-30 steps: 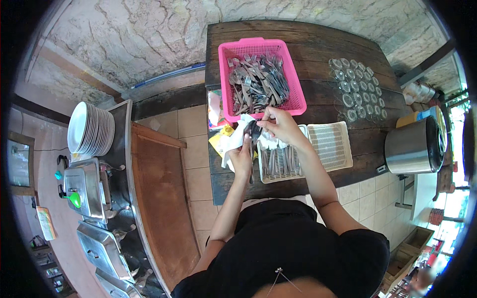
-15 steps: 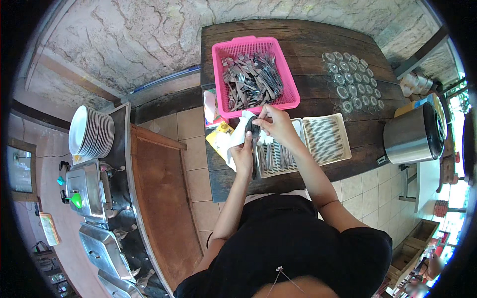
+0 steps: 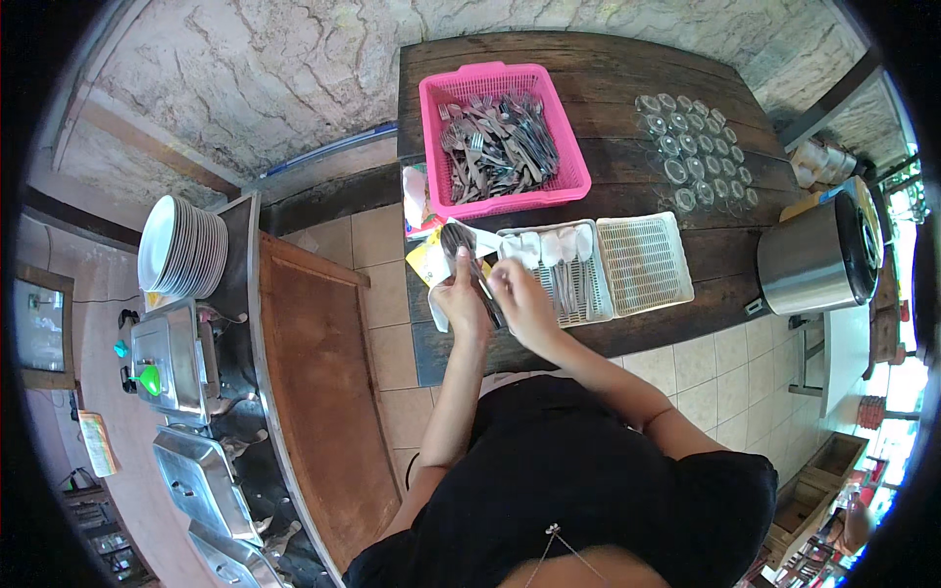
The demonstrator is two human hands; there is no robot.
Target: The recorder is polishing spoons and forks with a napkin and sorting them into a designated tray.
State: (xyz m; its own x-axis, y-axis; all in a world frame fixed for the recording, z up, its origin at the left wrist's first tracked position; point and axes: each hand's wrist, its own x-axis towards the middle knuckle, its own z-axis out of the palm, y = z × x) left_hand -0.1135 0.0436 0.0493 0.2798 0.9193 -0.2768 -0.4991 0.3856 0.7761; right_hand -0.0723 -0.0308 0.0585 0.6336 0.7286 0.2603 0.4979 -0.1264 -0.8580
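Note:
My left hand (image 3: 465, 302) is closed around metal cutlery (image 3: 455, 239), heads pointing away from me and handles slanting down to the right. Which pieces they are is hard to make out. A white paper napkin (image 3: 484, 241) shows behind the heads. Beside the handles is my right hand (image 3: 527, 302), fingers bent and blurred; whether it touches them cannot be told. Just right of it, a white plastic basket (image 3: 600, 316) contains several pieces of cutlery (image 3: 569, 286) with heads wrapped in white napkins (image 3: 556, 245). A pink basket (image 3: 573, 174) beyond holds loose cutlery (image 3: 498, 145).
A second white basket (image 3: 642, 263) adjoins the first. Upturned glasses (image 3: 696, 147) stand in rows at the far right, and a large steel pot (image 3: 812, 257) is at the right edge. Yellow packaging (image 3: 423, 263) lies left. Plates (image 3: 186, 247) and chafing dishes (image 3: 174, 361) line the left counter.
My left hand has moved slightly left and tilted the cutlery. My right hand has come down from the cutlery's heads toward the handles, uncovering the wrapped heads in the white basket.

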